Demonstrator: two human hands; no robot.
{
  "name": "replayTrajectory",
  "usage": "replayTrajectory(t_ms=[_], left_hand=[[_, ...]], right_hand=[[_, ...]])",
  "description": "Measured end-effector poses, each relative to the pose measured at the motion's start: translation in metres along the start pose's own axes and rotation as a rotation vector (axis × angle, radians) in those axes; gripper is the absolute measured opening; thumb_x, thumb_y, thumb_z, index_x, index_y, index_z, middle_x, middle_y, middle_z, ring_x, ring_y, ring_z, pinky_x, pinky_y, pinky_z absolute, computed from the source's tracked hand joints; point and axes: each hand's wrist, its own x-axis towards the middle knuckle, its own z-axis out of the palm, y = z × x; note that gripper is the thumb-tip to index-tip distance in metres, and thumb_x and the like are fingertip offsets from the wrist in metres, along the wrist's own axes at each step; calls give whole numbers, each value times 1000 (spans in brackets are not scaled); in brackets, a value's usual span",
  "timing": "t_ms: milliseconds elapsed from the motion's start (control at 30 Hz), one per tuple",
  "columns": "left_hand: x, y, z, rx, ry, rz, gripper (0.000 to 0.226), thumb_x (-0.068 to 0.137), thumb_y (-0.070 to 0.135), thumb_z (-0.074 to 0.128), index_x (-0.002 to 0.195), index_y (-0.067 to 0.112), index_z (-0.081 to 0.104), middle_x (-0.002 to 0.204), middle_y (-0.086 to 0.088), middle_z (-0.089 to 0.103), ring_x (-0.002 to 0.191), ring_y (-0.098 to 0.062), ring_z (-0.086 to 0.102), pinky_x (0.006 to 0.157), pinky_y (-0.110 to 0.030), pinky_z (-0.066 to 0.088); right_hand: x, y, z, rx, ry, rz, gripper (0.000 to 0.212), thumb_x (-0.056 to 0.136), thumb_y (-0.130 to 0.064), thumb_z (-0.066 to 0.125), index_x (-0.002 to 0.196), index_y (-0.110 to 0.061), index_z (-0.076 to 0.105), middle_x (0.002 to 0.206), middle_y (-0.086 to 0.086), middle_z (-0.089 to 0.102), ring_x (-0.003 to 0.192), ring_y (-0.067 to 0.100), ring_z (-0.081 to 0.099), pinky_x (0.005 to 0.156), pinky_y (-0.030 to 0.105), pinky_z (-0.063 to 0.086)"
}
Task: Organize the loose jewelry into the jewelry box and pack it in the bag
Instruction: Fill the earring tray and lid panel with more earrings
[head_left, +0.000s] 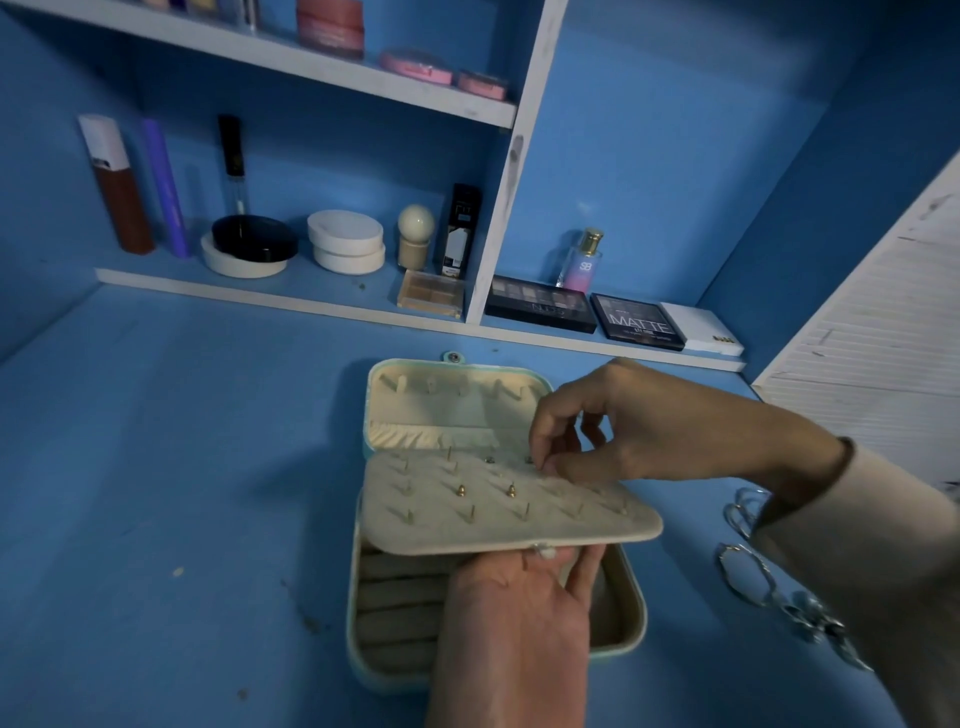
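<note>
We were filling the box (441, 410). Our left hand (519, 597) held its flap (493, 499) up by the edge. Our right hand (623, 431) had its fingers (543, 452) pinched on a tiny earring (547, 470), we guessed, at the flap. Next it needed a gentle push in. More jewelry (805, 616) lay on the blue bench (182, 441), below makeup shelves (291, 292).
</note>
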Motion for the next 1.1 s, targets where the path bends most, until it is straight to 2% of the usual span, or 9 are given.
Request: replayTrajectory(t_ms=[133, 333, 500, 633, 733, 900, 967, 1033, 1100], left_hand=[[0, 0, -1, -51, -4, -3, 47, 75, 15, 37, 113, 4, 62, 108, -12, 71, 94, -22, 67, 96, -42, 40], [-2, 2, 1, -45, -10, -3, 46, 74, 17, 38, 111, 5, 63, 107, -12, 71, 96, -22, 67, 93, -42, 42], [-4, 2, 2, 62, -2, 8, 48, 72, 14, 42, 113, 2, 63, 105, -16, 71, 99, -28, 68, 90, -41, 45], [-5, 2, 3, 116, 29, -22, 34, 87, 3, 39, 108, -3, 65, 102, -19, 71, 105, -30, 62, 94, -44, 45], [-5, 1, 2, 110, 70, -29, 31, 90, 3, 38, 104, -3, 65, 104, -20, 70, 105, -30, 62, 91, -42, 46], [-10, 2, 5, 112, 68, -21, 36, 74, 7, 47, 103, -4, 65, 104, -19, 71, 103, -28, 63, 88, -40, 46], [-10, 3, 6, 113, 64, -24, 35, 70, 7, 48, 97, -4, 67, 101, -20, 71, 101, -28, 62, 89, -40, 46], [-10, 3, 5, 113, 54, -27, 24, 78, 3, 47, 89, -4, 66, 100, -22, 70, 100, -29, 62, 86, -41, 47], [-8, 3, 3, 113, 65, -40, 25, 89, 3, 42, 87, -5, 66, 102, -22, 69, 102, -31, 61, 84, -41, 47]], right_hand=[[3, -2, 1, 10, -53, 20, 14, 78, -5, 66, 80, -18, 70, 76, -2, 69, 66, 1, 57, 64, 10, 39], [2, 2, 1, 53, -45, 43, 13, 80, -7, 66, 84, -19, 72, 79, -3, 70, 67, -1, 57, 65, 11, 41], [1, 3, 2, 39, -8, 22, 15, 81, -7, 67, 82, -21, 71, 77, -8, 69, 66, 1, 57, 65, 12, 41], [1, 2, 1, 36, -2, 20, 13, 81, -7, 67, 83, -18, 72, 77, -7, 69, 66, 1, 56, 63, 10, 39], [2, 2, 0, 37, -6, 28, 13, 81, -6, 67, 82, -18, 71, 76, -6, 69, 65, 0, 55, 62, 9, 38], [3, 3, -2, 34, -15, 38, 12, 82, -8, 67, 83, -19, 72, 77, -6, 69, 65, 1, 56, 63, 11, 39], [1, 5, -4, 45, 3, 42, 11, 84, -10, 67, 85, -20, 72, 78, -6, 70, 65, 1, 56, 64, 13, 40], [-2, 8, -6, 53, 34, 48, 12, 85, -11, 66, 87, -21, 72, 76, -5, 68, 64, 2, 55, 64, 15, 41], [-8, 11, -8, 43, 51, 62, 12, 85, -11, 66, 88, -22, 71, 75, -5, 67, 66, 7, 55, 64, 17, 42]])
